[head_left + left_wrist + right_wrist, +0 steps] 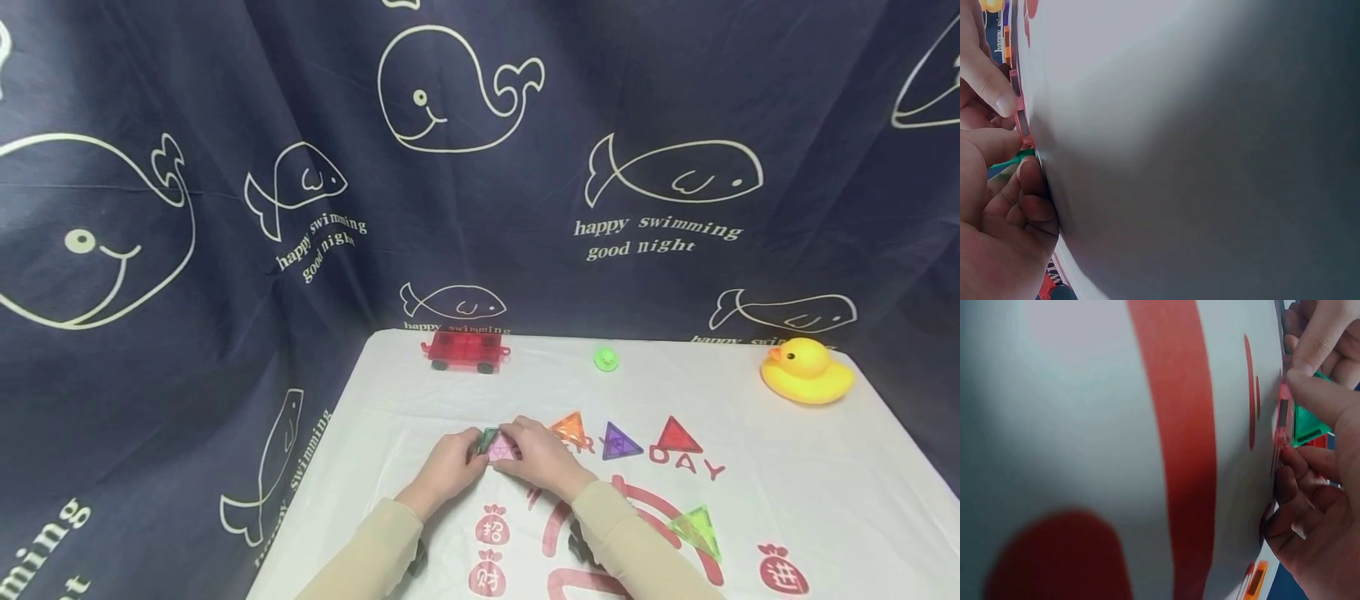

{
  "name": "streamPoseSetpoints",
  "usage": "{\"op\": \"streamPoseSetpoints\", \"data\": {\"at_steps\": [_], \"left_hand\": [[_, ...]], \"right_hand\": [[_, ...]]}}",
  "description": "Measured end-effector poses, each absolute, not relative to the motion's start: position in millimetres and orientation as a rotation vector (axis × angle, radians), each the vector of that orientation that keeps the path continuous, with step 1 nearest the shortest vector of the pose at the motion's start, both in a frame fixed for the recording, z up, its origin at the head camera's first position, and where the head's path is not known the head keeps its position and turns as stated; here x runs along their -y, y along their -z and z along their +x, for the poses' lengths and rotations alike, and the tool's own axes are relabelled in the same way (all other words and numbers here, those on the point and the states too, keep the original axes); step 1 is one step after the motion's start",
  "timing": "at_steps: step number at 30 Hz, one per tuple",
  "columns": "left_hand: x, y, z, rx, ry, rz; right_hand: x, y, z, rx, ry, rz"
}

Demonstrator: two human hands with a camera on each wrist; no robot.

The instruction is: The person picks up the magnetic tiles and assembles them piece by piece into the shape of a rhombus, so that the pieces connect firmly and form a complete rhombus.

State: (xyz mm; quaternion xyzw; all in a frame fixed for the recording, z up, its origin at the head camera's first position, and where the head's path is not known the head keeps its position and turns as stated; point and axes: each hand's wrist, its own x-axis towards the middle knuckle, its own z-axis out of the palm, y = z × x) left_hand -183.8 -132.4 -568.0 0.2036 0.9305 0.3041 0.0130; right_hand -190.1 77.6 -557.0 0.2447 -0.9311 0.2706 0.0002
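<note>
Over the printed sheet, my left hand (pixel 452 460) and right hand (pixel 542 454) meet around two small translucent magnetic tiles. My left thumb and fingers pinch the green tile (pixel 488 437) at its left side. The pink triangular tile (pixel 501 448) lies in front of it, held along its right side by my right thumb and fingers. In the right wrist view, the green tile (pixel 1310 419) stands tilted up behind the edge of the pink tile (pixel 1283 415). Seen from the left wrist, the pink edge (pixel 1022 122) runs close to the white surface, and fingers hide part of both tiles.
To the right lie an orange triangle (pixel 570 429), a purple triangle (pixel 620 442), a red triangle (pixel 678 435) and a lime-green triangle (pixel 697 531). Along the back of the white table (pixel 540 367) are a red wheeled base (pixel 467 351), a small green toy (pixel 606 359) and a yellow duck (pixel 806 372).
</note>
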Motion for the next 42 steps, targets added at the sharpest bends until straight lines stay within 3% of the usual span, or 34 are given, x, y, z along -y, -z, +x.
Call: {"op": "streamPoseSetpoints", "data": {"at_steps": [24,42], "left_hand": [[129.7,565.6,-181.6,-2.884,-0.985,0.584],[129.3,566.6,-180.9,-2.903,-0.964,0.572]], "right_hand": [[-177.4,540.9,-213.9,2.856,-0.557,0.579],[-185.7,544.0,-213.1,3.01,-0.499,0.477]]}}
